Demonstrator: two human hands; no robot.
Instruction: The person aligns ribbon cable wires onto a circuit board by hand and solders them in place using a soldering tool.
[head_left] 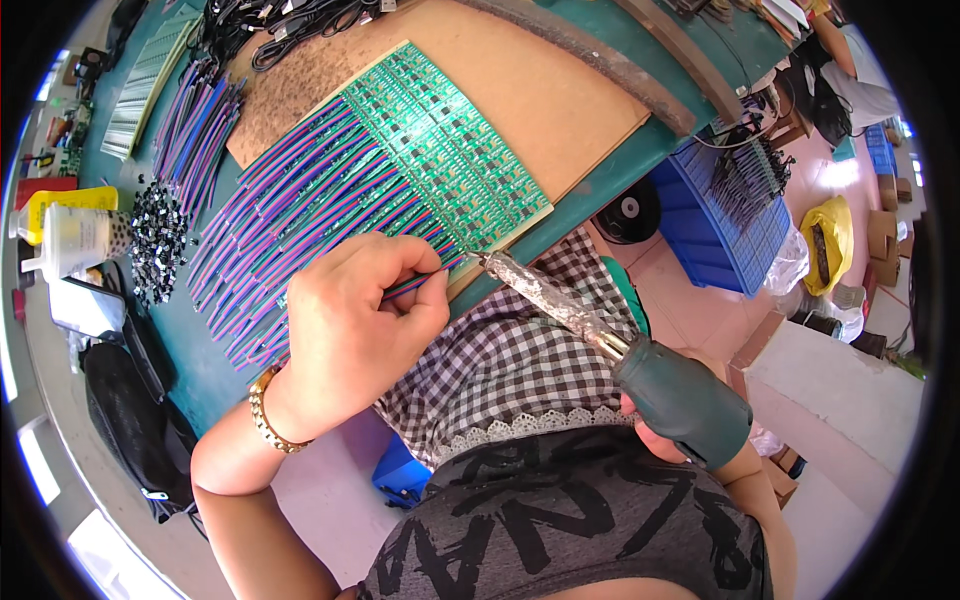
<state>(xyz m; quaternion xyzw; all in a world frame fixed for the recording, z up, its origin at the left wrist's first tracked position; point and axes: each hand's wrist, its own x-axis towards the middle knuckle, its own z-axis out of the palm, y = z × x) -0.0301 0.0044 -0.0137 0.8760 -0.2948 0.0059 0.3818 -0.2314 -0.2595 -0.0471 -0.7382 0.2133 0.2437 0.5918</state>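
Observation:
A panel of green circuit boards [440, 130] lies at a slant on brown cardboard. Rows of multicoloured wires [290, 210] run from its boards toward the lower left. Over the panel's near corner, my left hand [365, 310] is closed, pinching a ribbon wire between thumb and index finger. In my right hand [655, 430], mostly hidden behind the grip, is a soldering iron [685, 400] with a dark green handle and crusted metal barrel. Its tip meets or nearly meets the board edge, close to the pinched wire's end; contact is too small to tell.
Left of the panel lie a loose bundle of wires [195, 130], a pile of small black parts [155, 240], a lidded cup [85, 240] and a phone [88, 305]. Metal bars [600, 60] cross the far cardboard. A blue crate [720, 220] stands at right.

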